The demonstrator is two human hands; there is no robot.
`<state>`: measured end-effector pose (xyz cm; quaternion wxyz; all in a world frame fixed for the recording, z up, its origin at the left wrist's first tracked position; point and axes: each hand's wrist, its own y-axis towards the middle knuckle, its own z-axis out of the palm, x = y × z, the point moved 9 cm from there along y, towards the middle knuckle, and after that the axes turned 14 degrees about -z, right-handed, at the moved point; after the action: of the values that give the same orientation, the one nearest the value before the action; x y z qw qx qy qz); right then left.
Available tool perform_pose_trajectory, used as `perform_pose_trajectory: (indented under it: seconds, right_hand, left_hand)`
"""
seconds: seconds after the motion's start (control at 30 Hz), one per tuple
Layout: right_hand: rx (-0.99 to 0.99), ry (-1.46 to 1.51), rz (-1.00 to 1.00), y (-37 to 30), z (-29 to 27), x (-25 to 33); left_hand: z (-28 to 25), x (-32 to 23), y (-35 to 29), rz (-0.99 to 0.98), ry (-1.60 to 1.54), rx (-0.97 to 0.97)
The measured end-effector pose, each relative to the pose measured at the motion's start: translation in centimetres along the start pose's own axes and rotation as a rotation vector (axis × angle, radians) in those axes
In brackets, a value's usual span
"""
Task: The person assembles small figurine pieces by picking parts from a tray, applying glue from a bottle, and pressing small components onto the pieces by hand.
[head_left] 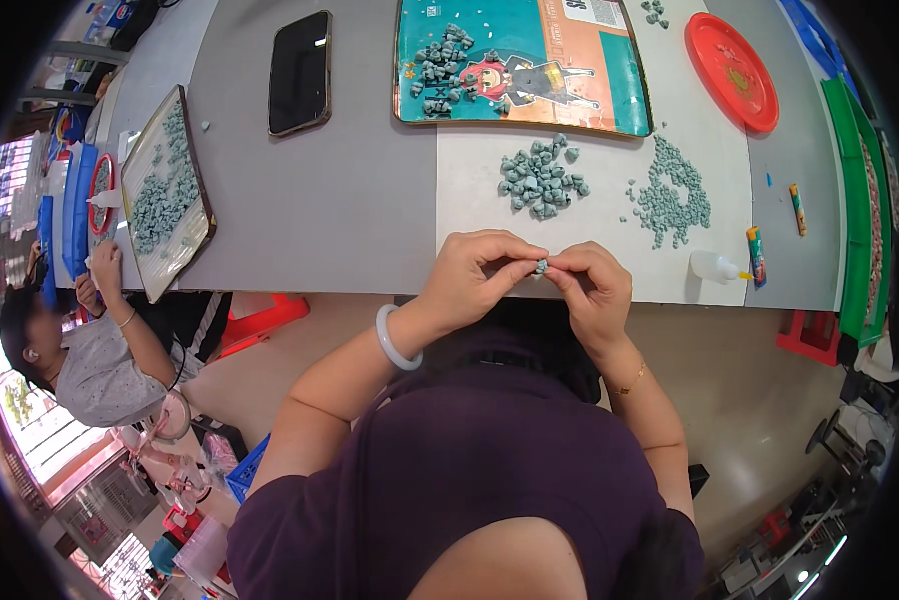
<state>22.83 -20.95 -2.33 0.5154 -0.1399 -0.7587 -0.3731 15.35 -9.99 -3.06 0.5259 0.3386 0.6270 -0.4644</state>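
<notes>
Close to the table's near edge, my left hand [477,278] and my right hand [596,290] meet fingertip to fingertip. Both pinch one small grey-green molded piece [541,267], mostly covered by the fingers. Just beyond them lies a heap of larger pieces [541,180] in the same grey-green. To its right, many tiny grey-green bits [674,195] are spread over the white surface. A white squeeze bottle with a yellow tip [714,267] rests on its side to the right of my right hand.
Behind the heap, a printed tray [569,90] carries more pieces. A phone [300,75], a tray of tiny bits [167,190], a red dish [731,72], two small tubes [756,258] and a green bin [854,190] surround it. Another person [109,350] works at left.
</notes>
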Motion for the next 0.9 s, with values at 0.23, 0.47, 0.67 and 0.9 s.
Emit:
perform_pose_trajectory:
  seconds: [0.23, 0.47, 0.67, 0.9]
  right_hand:
    - [-0.068, 0.017, 0.019, -0.3, -0.1, -0.1]
    - [-0.040, 0.019, 0.026, -0.4, -0.6, -0.1]
    - [-0.010, 0.056, 0.004, -0.5, -0.6, -0.2]
    - [-0.050, 0.037, -0.046, -1.1, -1.8, 0.9]
  left_hand:
    - [0.5, 0.7, -0.1, -0.084, -0.182, 0.065]
    - [-5.0, -3.1, 4.4, -0.132, 0.096, -0.109]
    - [-7.7, -6.8, 6.5, 0.128, 0.474, -0.402]
    - [-2.9, -4.2, 5.6, 0.262, 0.801, -0.185]
